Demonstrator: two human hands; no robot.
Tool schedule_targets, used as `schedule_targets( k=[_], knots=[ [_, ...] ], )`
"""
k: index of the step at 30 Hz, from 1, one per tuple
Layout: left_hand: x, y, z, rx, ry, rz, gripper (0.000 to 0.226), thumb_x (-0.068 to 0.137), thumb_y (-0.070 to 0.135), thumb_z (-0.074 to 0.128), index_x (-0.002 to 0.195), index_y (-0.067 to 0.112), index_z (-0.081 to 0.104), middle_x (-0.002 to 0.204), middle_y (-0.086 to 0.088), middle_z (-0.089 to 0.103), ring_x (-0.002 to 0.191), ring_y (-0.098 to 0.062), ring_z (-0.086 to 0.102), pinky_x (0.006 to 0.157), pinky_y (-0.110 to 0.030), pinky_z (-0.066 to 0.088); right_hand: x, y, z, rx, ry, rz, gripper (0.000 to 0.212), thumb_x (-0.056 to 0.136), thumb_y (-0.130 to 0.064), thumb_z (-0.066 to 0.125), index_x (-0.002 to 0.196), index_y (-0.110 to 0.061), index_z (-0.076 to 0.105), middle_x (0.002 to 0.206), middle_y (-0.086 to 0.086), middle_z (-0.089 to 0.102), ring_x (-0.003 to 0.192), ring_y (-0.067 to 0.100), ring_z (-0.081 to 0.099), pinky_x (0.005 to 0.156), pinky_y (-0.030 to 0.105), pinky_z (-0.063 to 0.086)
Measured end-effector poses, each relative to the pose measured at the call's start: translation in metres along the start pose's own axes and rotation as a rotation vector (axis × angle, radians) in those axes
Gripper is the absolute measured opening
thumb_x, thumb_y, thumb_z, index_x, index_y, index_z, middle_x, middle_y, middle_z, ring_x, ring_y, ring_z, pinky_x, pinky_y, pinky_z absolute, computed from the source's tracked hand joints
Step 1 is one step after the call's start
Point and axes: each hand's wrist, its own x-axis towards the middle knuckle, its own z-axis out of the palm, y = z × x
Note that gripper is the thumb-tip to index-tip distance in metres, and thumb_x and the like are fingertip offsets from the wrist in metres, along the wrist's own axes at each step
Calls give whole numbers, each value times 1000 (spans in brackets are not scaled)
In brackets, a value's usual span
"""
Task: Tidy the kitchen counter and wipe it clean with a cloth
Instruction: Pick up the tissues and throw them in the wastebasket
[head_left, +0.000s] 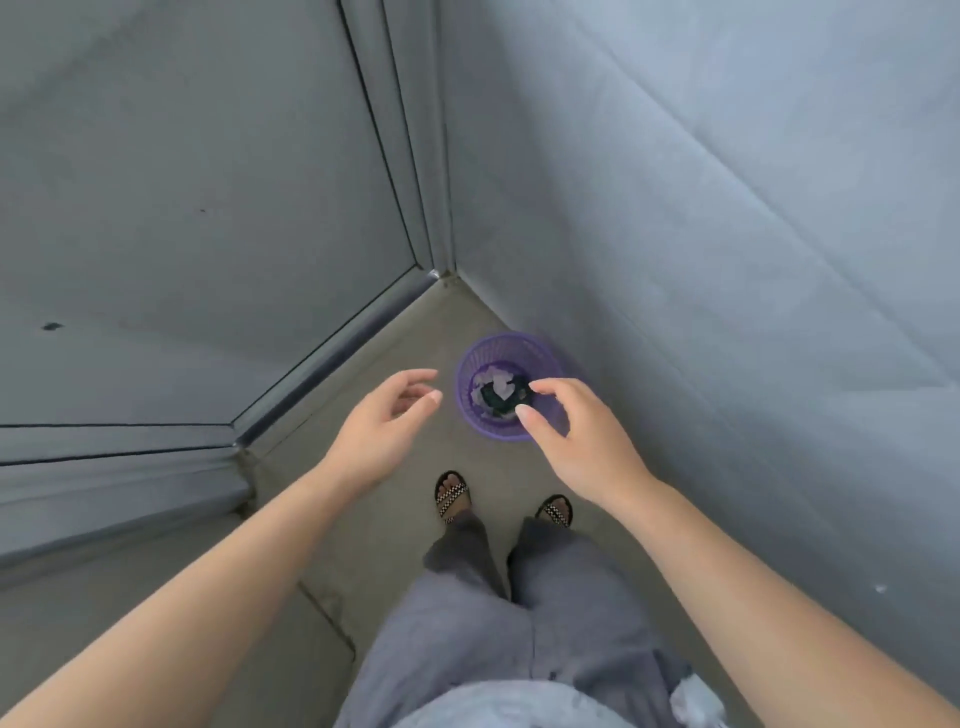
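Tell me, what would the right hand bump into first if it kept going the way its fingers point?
Most likely the purple basket on the floor: the right hand hovers over it, fingers aimed at its opening and the crumpled rubbish inside. Depth is hard to judge from above.

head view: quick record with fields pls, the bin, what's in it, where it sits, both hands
bin: round purple plastic mesh wastebasket, upright
contents: crumpled white paper scraps, something dark
place: grey-beige floor, in the corner by the grey wall
left hand: open, empty, left of the bin
right hand: open, empty, above the bin's near rim
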Motion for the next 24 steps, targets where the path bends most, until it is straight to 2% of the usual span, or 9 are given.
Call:
schedule_targets(
  k=[2, 5, 9, 12, 15, 19, 24],
  knots=[
    [-33, 16, -5, -46, -10, 17, 21, 92, 33, 51, 111, 34, 58, 110, 12, 62, 103, 0, 55, 81, -13, 37, -33, -19, -13, 38, 23, -29, 36, 91, -35, 53, 122, -19, 53, 123, -9, 52, 100, -5, 42, 79, -3, 29],
    [-77, 38, -7, -141, 3, 48, 23, 93, 31, 48, 113, 32, 59, 111, 11, 65, 105, -2, 57, 90, -23, 41, -76, -39, -27, 81, 94, -103, 32, 90, -33, 55, 120, -20, 55, 119, -12, 54, 104, -7, 46, 86, -2, 29],
    [-118, 56, -3, -217, -14, 146, 22, 94, 26, 48, 111, 26, 61, 106, 9, 67, 100, -1, 59, 84, -13, 43, -120, -49, -34, 137, 142, -122, 28, 90, -36, 53, 117, -26, 54, 115, -24, 52, 109, -14, 44, 88, 0, 31],
    [-139, 57, 1, -242, -52, 196, 21, 93, 22, 48, 110, 22, 61, 104, 5, 68, 99, -3, 60, 82, -9, 42, -144, -48, -33, 184, 149, -115, 33, 87, -46, 50, 116, -30, 54, 116, -27, 53, 111, -11, 46, 91, 6, 35],
    [-155, 54, 1, -279, -42, 210, 19, 93, 23, 50, 107, 24, 63, 102, 5, 69, 100, -4, 61, 81, -10, 43, -166, -47, -34, 247, 142, -89, 37, 80, -55, 45, 111, -38, 55, 114, -26, 56, 114, -4, 48, 94, 18, 40],
    [-172, 50, 4, -329, 40, 202, 27, 83, 37, 49, 104, 29, 64, 102, 9, 69, 99, -4, 61, 81, -11, 44, -183, -46, -44, 295, 128, -113, 32, 81, -54, 46, 106, -39, 58, 114, -23, 59, 116, 5, 50, 96, 25, 41],
    [-191, 50, 21, -354, 194, 168, 31, 81, 39, 47, 105, 28, 64, 104, 5, 68, 98, -7, 62, 80, -14, 45, -179, -35, -64, 281, 21, -174, 33, 79, -56, 46, 105, -39, 58, 113, -24, 59, 115, 3, 51, 97, 30, 43]
  ],
)
